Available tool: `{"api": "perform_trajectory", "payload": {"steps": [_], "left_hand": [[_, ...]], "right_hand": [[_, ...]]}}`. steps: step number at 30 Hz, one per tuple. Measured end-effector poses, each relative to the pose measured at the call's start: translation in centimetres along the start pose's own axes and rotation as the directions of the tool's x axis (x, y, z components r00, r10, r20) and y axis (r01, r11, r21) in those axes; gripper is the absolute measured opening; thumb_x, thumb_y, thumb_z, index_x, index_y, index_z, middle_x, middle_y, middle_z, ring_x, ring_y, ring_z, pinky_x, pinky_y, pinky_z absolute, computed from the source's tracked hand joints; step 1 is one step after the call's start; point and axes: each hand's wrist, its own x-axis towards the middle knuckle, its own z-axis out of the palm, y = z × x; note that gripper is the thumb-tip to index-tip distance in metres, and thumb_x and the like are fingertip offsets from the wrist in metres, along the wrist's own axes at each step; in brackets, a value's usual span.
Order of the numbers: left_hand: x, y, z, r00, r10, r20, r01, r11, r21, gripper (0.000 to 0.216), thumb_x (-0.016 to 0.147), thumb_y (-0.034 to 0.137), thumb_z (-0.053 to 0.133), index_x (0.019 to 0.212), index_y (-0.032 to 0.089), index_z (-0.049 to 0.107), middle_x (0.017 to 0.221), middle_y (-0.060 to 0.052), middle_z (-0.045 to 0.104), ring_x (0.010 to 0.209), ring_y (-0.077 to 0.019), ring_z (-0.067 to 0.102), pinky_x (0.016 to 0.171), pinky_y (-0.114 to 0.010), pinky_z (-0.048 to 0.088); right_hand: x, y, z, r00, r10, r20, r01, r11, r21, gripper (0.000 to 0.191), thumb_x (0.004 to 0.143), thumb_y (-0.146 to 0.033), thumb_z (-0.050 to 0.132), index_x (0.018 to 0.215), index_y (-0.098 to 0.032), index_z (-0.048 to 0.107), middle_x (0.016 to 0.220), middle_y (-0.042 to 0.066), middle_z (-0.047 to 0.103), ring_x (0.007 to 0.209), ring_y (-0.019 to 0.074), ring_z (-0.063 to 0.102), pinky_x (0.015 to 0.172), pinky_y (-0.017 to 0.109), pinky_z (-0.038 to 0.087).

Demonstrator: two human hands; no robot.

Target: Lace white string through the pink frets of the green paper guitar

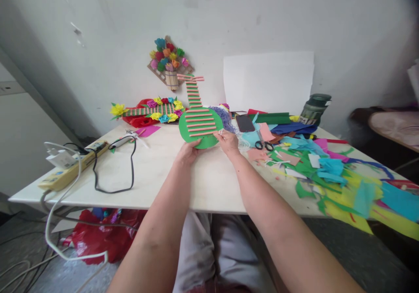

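in the head view, your left hand (189, 151) grips the lower left edge of the green guitar-shaped piece (200, 123), thumb on its front, and holds it tilted up above the table (216, 192) in front of you. your right hand (227, 142) is at the lower right edge, its fingers closed in a pinch on white string (221, 131); you can't tell from here whether they grip the card as well.

as for progress, the green body and neck are joined, and pink rolls (199, 120) lie in rows across both, with more set crosswise at the head, so the striping looks complete. the string seems to be the part in hand, and no length of it shows stretched over the rolls. your piece bears no flowers, while the flowered guitar (150, 110) at the back left has them around its body; whether yours needs any, the view does not settle.

more white strands (242, 143) lie just right of your right hand, near the scissors (263, 145) and the phone (245, 123). paper scraps (307, 160) cover the right side.
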Motion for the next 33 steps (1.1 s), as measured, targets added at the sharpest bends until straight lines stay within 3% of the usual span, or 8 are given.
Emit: {"api": "perform_trajectory", "payload": {"steps": [10, 15, 19, 26, 33], "left_hand": [[-0.1, -0.2, 0.3, 0.996, 0.009, 0.092, -0.009, 1.0, 0.005, 0.043, 0.065, 0.006, 0.062, 0.107, 0.013, 0.058, 0.101, -0.008, 0.066, 0.092, -0.0238, 0.062, 0.083, -0.044, 0.05], [-0.4, 0.1, 0.7, 0.992, -0.015, 0.128, 0.017, 1.0, -0.014, 0.046, 0.066, 0.003, 0.054, 0.111, 0.011, 0.056, 0.101, -0.009, 0.066, 0.098, -0.0245, 0.06, 0.089, -0.045, 0.046], [-0.5, 0.3, 1.0, 0.99, -0.054, 0.126, 0.06, 0.997, -0.045, 0.052, 0.064, 0.002, 0.046, 0.115, 0.009, 0.053, 0.096, -0.009, 0.067, 0.095, -0.0252, 0.061, 0.088, -0.048, 0.045], [-0.7, 0.3, 1.4, 0.979, -0.113, 0.171, 0.126, 0.989, -0.071, 0.057, 0.061, 0.002, 0.043, 0.117, 0.009, 0.051, 0.097, -0.01, 0.067, 0.093, -0.0252, 0.062, 0.087, -0.049, 0.046], [-0.8, 0.4, 1.3, 0.97, -0.139, 0.2, 0.157, 0.984, -0.079, 0.059, 0.062, 0.004, 0.042, 0.12, 0.01, 0.049, 0.098, -0.01, 0.066, 0.094, -0.0244, 0.061, 0.087, -0.046, 0.046]], "right_hand": [[-0.2, -1.1, -0.3, 0.987, 0.144, -0.066, -0.153, 0.975, -0.161, 0.016, 0.075, -0.033, 0.059, 0.074, -0.021, 0.071, 0.086, 0.005, 0.061, 0.073, 0.0159, 0.057, 0.059, 0.026, 0.041], [-0.2, -1.2, -0.3, 0.991, 0.124, -0.05, -0.129, 0.984, -0.125, 0.019, 0.078, -0.031, 0.055, 0.073, -0.022, 0.07, 0.076, 0.003, 0.063, 0.072, 0.0148, 0.058, 0.062, 0.024, 0.04], [-0.2, -1.4, -0.2, 0.99, 0.128, -0.053, -0.133, 0.987, -0.09, 0.019, 0.079, -0.03, 0.052, 0.078, -0.021, 0.069, 0.082, 0.004, 0.066, 0.076, 0.0162, 0.059, 0.067, 0.025, 0.042], [0.0, -1.4, -0.2, 0.963, 0.256, -0.087, -0.26, 0.964, -0.048, 0.02, 0.077, -0.037, 0.053, 0.081, -0.019, 0.062, 0.072, 0.004, 0.065, 0.065, 0.0176, 0.058, 0.062, 0.027, 0.041], [0.1, -1.3, -0.3, 0.978, 0.165, -0.124, -0.175, 0.982, -0.074, 0.027, 0.08, -0.042, 0.047, 0.071, -0.02, 0.059, 0.075, 0.004, 0.059, 0.069, 0.0154, 0.053, 0.064, 0.026, 0.04]]}}
